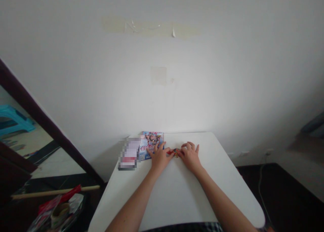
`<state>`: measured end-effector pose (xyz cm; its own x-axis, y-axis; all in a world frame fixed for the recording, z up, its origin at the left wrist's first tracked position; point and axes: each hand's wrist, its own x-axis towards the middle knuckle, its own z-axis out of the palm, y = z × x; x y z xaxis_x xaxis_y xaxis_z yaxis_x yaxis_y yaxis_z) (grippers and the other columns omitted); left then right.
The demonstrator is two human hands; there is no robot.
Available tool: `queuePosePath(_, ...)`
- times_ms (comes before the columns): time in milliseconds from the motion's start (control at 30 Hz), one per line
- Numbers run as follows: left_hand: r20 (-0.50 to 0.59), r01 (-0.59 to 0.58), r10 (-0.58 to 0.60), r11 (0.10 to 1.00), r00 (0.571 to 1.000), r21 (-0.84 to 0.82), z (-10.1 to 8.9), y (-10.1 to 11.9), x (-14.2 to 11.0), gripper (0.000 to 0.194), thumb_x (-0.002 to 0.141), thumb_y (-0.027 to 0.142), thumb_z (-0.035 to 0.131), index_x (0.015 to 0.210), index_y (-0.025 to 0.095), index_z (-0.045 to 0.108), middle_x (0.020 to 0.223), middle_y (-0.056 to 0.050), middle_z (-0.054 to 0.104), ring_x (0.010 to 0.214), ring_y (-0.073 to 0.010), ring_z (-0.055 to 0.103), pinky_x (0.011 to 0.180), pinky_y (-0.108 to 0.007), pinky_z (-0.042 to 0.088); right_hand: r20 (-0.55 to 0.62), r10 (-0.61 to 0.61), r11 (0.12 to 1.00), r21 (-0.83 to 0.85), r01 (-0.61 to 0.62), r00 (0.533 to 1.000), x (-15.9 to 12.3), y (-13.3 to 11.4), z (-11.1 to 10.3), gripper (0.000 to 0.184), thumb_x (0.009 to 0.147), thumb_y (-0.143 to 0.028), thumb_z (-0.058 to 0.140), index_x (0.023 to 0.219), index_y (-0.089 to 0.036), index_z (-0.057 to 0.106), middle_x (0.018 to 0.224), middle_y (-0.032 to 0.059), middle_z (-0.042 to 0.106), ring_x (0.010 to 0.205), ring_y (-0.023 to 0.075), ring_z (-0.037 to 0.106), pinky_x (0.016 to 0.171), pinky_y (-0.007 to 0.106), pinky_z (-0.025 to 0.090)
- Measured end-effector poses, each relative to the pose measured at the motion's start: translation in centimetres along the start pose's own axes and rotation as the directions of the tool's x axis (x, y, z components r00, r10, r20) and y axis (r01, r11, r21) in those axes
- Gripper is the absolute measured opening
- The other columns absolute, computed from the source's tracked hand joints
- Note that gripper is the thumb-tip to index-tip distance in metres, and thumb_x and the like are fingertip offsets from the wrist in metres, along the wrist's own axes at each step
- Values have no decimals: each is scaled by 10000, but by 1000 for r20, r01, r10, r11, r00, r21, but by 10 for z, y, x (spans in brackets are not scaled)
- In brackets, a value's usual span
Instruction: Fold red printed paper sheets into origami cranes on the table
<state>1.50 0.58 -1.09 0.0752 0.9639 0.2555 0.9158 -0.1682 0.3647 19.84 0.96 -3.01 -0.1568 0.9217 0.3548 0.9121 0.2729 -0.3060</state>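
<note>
Between my two hands, over the white table (174,191), is a small piece with red, yellow and blue colours (176,153); its kind is too small to make out. My left hand (160,155) pinches its left side between thumb and index finger, the other fingers spread over the edge of a colourful printed booklet or box (152,140). From the other side, my right hand (190,155) grips the piece with thumb and index finger, its remaining fingers raised and apart. The fingertips hide part of the piece.
A blurred-out flat item (129,154) lies at the table's left edge, beside the printed booklet or box. Behind the table stands a white wall (202,90). At lower left are a mirror (55,147), a wooden stick (55,192) and a tape roll (60,214).
</note>
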Motion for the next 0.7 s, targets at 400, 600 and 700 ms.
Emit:
queuePosePath(400, -20, 4, -4, 1000, 1000, 11, 1, 3, 1, 204, 857, 528, 638, 913, 367, 749, 1468, 20, 542, 1406, -372, 350, 1063, -857, 29, 117, 110, 994, -2, -110, 987, 4, -15, -18, 288, 970, -424, 532, 915, -228, 737, 1300, 89, 599, 1374, 338, 345, 1141, 737, 99)
queuePosePath(600, -24, 9, -8, 1000, 1000, 25, 3, 4, 1, 190, 856, 519, 647, 925, 368, 740, 1489, 32, 525, 1398, -371, 361, 1056, -860, 35, 134, 121, 993, 0, -122, 984, 5, -17, -18, 309, 987, -402, 500, 906, -230, 744, 1305, 86, 599, 1377, 330, 340, 1139, 739, 83)
queuePosePath(700, -15, 12, -12, 999, 1000, 34, 2, 4, 1, 196, 858, 524, 641, 935, 372, 738, 1503, 33, 509, 1402, -369, 355, 1060, -854, 40, 136, 121, 992, 4, -122, 983, 5, -16, -18, 315, 986, -405, 503, 889, -227, 744, 1298, 84, 601, 1374, 329, 341, 1137, 740, 85)
